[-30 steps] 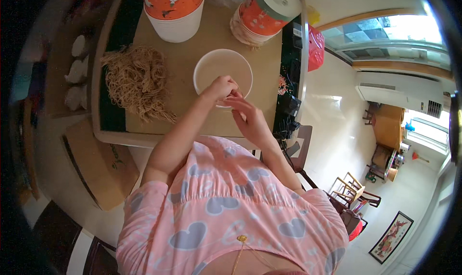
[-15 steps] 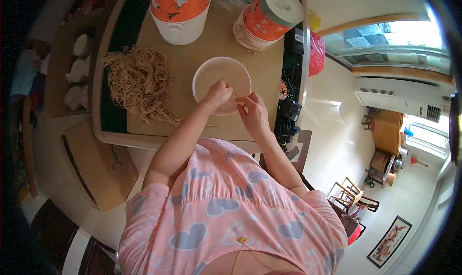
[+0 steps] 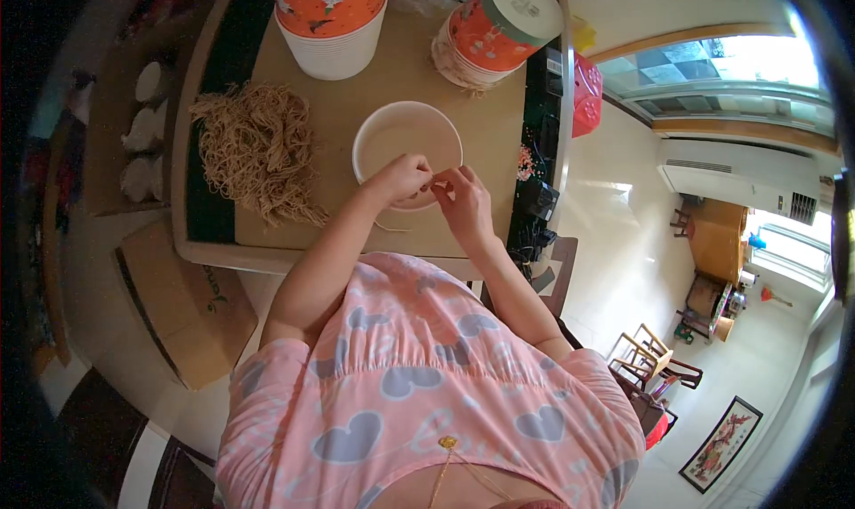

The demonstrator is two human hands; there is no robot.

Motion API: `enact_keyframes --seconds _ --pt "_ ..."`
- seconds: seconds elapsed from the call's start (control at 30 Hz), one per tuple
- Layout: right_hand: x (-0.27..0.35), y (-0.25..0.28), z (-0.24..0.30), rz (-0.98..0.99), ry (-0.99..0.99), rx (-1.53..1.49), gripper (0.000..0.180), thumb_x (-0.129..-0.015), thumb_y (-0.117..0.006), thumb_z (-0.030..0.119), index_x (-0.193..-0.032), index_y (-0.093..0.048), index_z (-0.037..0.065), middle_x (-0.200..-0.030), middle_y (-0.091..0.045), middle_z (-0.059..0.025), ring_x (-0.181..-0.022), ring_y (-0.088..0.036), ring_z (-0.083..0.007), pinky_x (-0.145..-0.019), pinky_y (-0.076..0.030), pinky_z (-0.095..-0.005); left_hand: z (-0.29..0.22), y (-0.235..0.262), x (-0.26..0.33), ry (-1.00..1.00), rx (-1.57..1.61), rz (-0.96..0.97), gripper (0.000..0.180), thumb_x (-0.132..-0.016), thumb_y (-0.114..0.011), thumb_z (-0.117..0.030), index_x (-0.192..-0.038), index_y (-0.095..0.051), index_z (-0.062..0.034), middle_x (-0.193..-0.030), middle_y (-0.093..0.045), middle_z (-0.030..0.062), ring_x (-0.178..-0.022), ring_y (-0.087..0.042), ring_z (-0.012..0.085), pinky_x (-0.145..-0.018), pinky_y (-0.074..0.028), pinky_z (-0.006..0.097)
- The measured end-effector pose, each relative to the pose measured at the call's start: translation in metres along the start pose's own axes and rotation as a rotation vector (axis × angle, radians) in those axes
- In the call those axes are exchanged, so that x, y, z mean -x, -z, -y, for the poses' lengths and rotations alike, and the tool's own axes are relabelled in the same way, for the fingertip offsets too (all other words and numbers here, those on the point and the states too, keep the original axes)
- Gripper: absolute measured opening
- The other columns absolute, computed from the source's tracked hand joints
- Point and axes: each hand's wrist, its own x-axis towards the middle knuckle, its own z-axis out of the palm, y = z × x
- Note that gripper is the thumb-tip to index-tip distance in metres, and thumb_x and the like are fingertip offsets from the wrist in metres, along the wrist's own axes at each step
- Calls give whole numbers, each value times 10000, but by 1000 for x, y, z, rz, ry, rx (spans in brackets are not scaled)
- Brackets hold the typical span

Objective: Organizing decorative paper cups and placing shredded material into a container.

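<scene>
My left hand (image 3: 398, 179) and my right hand (image 3: 463, 199) meet over the near rim of a white bowl (image 3: 408, 137) on a tan table (image 3: 338, 117). Both pinch the same thin tan cord (image 3: 438, 184) between thumb and fingers, and a loose end of it trails onto the table below my left hand. A tangled heap of the same tan cord (image 3: 258, 148) lies on the table to the left of the bowl, apart from both hands.
Two orange-and-white tubs stand at the table's far side, one upright (image 3: 331, 19), one tilted with a white lid (image 3: 499, 28). A cardboard box (image 3: 187, 304) sits on the floor at the left. A black strip with small items (image 3: 539, 144) runs along the table's right edge.
Both hands have stayed together at the bowl's near rim, shifting slightly while working the cord. The heap and tubs have not moved.
</scene>
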Motion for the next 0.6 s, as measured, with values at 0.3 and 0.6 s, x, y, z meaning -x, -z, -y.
enact_keyframes --seconds 0.3,0.6 --pt "4 3 -4 -48 -73 -153 51 -785 -610 44 -819 -574 33 -799 -564 -130 -702 -577 -305 -629 -477 -370 8 1 -4 -4 218 41 154 -861 -564 -178 -830 -623 -40 -604 -495 -19 -475 -440 73 -415 -338 245" --pt "14 7 -9 -106 -25 -198 105 -765 -635 19 -857 -587 33 -804 -571 -121 -672 -570 -249 -600 -475 -346 8 -15 -15 147 296 124 166 -842 -526 -144 -808 -625 -14 -604 -535 9 -429 -462 88 -366 -344 246"
